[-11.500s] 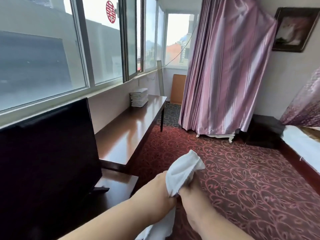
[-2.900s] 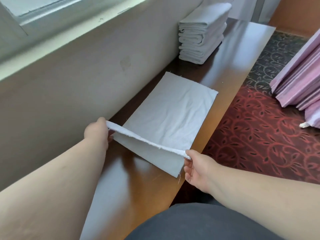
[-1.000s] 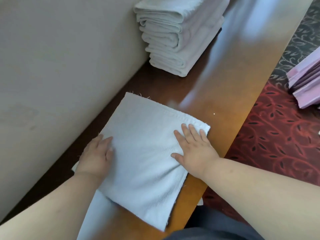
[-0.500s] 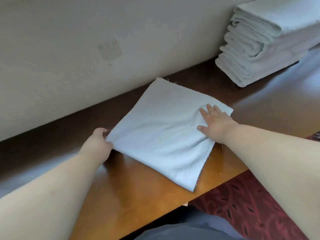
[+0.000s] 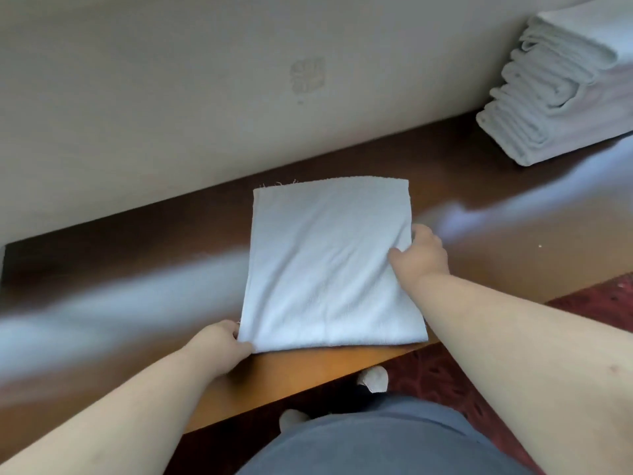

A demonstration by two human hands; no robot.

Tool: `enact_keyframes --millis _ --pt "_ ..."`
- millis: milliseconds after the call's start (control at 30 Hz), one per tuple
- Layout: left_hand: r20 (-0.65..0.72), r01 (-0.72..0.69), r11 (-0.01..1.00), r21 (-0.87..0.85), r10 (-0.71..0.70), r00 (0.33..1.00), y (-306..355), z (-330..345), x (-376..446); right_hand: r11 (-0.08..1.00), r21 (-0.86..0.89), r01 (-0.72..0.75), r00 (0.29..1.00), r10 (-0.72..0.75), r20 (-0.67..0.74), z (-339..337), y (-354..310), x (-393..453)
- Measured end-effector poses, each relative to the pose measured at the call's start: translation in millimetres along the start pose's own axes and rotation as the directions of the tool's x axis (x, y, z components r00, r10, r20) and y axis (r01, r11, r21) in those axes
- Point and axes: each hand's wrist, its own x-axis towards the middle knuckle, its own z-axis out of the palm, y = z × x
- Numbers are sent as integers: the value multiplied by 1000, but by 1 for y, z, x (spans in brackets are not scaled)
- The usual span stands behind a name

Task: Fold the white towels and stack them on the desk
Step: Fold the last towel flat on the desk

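Nearest, the left hand [image 5: 221,341] pinches the near-left corner of the folded white towel [image 5: 329,269] lying flat on the wooden desk [image 5: 513,248]; the right hand [image 5: 419,257] grips its right edge; farther right, against the wall [image 5: 171,97], sits the stack of folded towels [image 5: 561,97].

A folded towel [image 5: 329,269] lies flat on the desk [image 5: 513,262], its near edge close to the desk's front edge and its far edge near the wall [image 5: 171,97] behind the desk. The left hand [image 5: 219,344] is at the towel's near left corner; the right hand [image 5: 423,255] is on its right edge. A stack of folded towels [image 5: 561,90] sits at the desk's far right, against the wall, well apart from the flat towel.
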Motion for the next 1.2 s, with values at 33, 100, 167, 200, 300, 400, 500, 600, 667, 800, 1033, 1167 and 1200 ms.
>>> enact_keyframes --millis 33,100,167,200,300,400,500,600,667,800,1033,1167,1200 --pt "30 -1 1000 -4 1 1000 -1 0 -3 994 72 -87 996 87 3 2 12 -22" --pt "40 -3 999 -48 5 999 2 0 -5 971 96 -220 974 214 73 1 33 -60" --pt "55 16 996 -91 -11 998 6 2 -11 967 3 -254 957 250 149 0 48 -80" --pt "70 27 994 -108 -20 997 8 3 -15 970 -68 -232 953 241 182 0 55 -83" --pt "111 23 993 -112 -11 994 11 6 -24 958 -267 -107 957 173 235 -13 62 -78" --pt "235 -16 1000 16 12 972 12 8 -35 928 -372 2 963 98 251 -35 72 -70" --pt "331 -74 992 105 35 943 18 9 -42 888 -452 84 942 77 327 -55 83 -59" --pt "470 -81 986 148 2 883 34 3 -39 841 -528 117 886 151 438 -75 84 -40" --pt "549 -56 971 232 -83 832 49 -15 -32 811 -571 129 832 224 507 -86 71 -20" --pt "128 42 978 206 -70 989 87 -67 -1 812 -538 225 888 55 456 -93 15 37" --pt "-440 -267 946 186 323 838 129 -87 108 828 -258 497 860 -432 271 -48 -53 139" --pt "-508 -255 910 326 396 765 125 -82 135 690 -437 577 816 -488 308 -31 -54 168" --pt "-548 -264 910 320 405 732 123 -82 136 674 -448 588 809 -505 301 -29 -55 172"
